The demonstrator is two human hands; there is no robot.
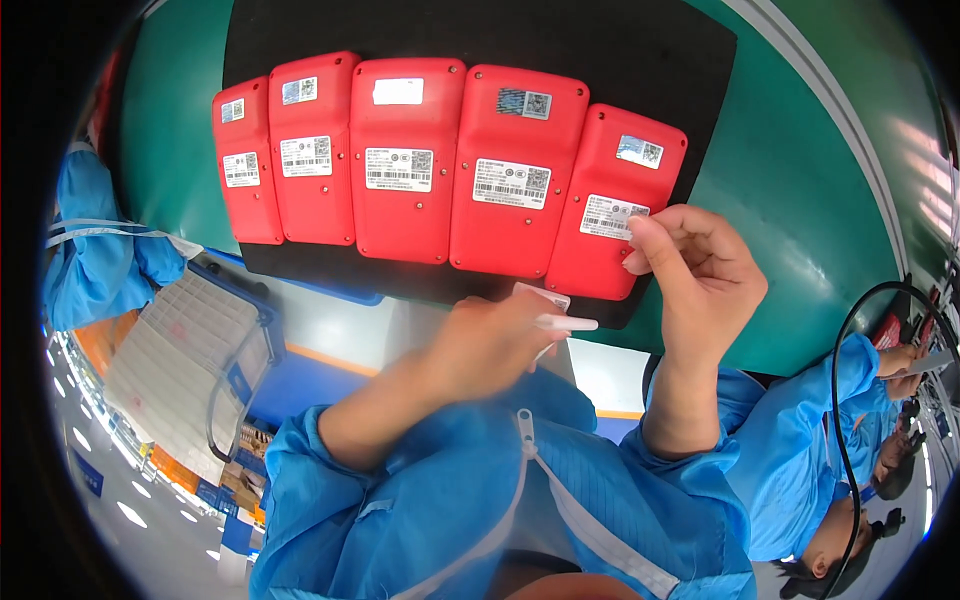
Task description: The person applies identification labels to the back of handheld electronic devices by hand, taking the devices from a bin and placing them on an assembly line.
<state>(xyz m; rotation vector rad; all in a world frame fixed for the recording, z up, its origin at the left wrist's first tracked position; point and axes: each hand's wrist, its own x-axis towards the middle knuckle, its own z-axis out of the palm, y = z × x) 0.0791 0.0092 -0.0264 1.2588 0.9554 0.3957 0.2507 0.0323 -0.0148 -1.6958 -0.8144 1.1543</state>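
Observation:
Several red device casings lie side by side in a slanted row, backs up, each bearing a white printed label and a smaller sticker near its top. Over the rightmost casing point(590, 262) is my right hand point(705, 275), thumb and forefinger pinched at the right end of its printed label point(603, 216). Whether anything is between those fingertips cannot be made out. My left hand point(485, 345), in front of the row, is closed round a slim white pointed tool point(572, 323). A small white printed label sheet point(542, 294) shows just behind its fingers, partly hidden.
The casings rest on a black mat point(480, 30) over a green tabletop point(800, 210). A black cable point(838, 400) curves down at right, near co-workers in blue point(800, 460). Another blue-sleeved person point(100, 240) and a white slatted chair point(180, 355) are at left.

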